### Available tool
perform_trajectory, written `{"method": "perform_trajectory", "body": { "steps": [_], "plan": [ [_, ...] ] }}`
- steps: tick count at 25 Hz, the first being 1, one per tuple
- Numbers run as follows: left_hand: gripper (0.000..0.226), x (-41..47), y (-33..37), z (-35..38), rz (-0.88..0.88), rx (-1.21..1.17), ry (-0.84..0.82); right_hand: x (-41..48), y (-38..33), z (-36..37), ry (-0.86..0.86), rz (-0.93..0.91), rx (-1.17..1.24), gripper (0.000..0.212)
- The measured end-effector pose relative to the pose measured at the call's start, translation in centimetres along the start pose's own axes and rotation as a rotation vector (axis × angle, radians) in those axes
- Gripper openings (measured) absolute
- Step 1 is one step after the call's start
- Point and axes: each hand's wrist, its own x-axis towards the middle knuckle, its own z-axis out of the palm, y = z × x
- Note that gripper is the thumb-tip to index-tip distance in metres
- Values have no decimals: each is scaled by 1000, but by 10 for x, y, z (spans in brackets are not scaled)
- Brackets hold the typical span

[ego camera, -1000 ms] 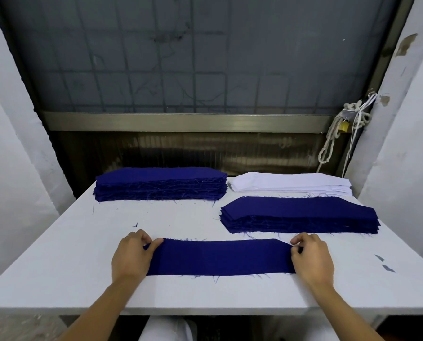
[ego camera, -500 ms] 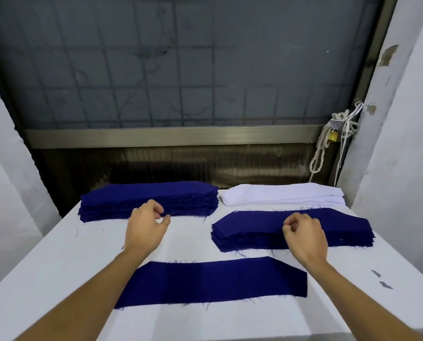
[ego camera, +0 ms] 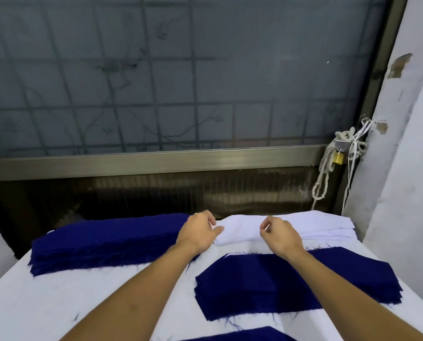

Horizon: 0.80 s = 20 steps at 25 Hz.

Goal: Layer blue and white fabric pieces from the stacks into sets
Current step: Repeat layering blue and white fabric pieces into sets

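At the far edge of the table (ego camera: 58, 303), both bare forearms extend forward and converge on the left end of the white stack (ego camera: 328, 225), which lies at the rear right, against the dark sill. The left hand (ego camera: 200, 230) is turned palm-down with the wrist slightly raised. Its thumb and forefinger are drawn together on the left corner of the top white piece (ego camera: 242, 227), which bulges upward there above the layers beneath. The right hand (ego camera: 281, 236) hangs just beside it over the same piece, knuckles up and fingers curled inward toward the thumb. Whether cloth is caught between them cannot be told. The right forearm crosses above the near blue stack (ego camera: 254, 286), which sits directly in front of the white stack. The left forearm passes over the right end of the far blue stack (ego camera: 102, 244), which lies at the rear left, beside the white one. A single blue piece (ego camera: 249, 337) lies flat at the bottom margin, partly cut off. A knotted rope (ego camera: 326, 168) and a brass padlock (ego camera: 338, 158) hang at the right of the window frame.
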Motion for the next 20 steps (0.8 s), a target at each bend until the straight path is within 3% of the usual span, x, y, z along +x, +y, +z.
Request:
{"method": "perform_trajectory", "body": {
  "steps": [5, 11, 15, 20],
  "plan": [
    [55, 42, 8, 53, 175, 324, -106, 41, 8, 34, 34, -121, -46, 11],
    [27, 67, 10, 67, 308, 575, -91, 54, 15, 56, 11, -267, -79, 39],
    [20, 70, 13, 59, 292, 551, -39, 53, 11, 57, 170, -410, -174, 23],
    [8, 65, 22, 50, 285, 495, -53, 48, 2, 53, 201, -360, -223, 16]
  ]
}}
